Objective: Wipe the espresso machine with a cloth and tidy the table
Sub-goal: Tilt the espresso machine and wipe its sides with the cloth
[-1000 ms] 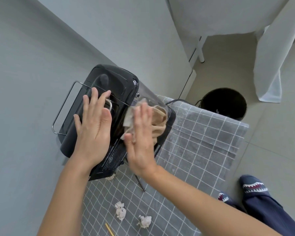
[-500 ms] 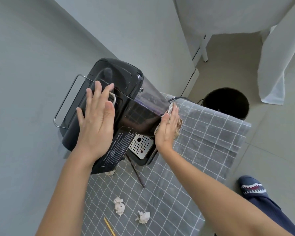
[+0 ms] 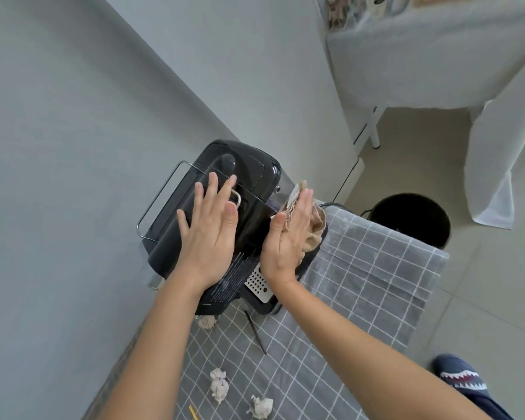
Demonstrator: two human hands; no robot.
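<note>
Both hands are flat-fingered on the black machine (image 3: 249, 189) at the back of the bench (image 3: 376, 268): the left hand (image 3: 208, 234) lies spread on its top beside the wire rail (image 3: 158, 204), and the right hand (image 3: 288, 237) presses a beige cloth (image 3: 314, 225) against its right side. On the grey checked bench cover in front lie three paper wads (image 3: 219, 386) (image 3: 261, 407) (image 3: 207, 322), a dark stick (image 3: 255, 331) and a yellow pencil tip (image 3: 193, 413). A black bin (image 3: 409, 219) stands on the floor past the bench's far corner, with a white-draped table (image 3: 437, 56) beyond it and a shark-patterned slipper (image 3: 461, 377) at lower right.
</note>
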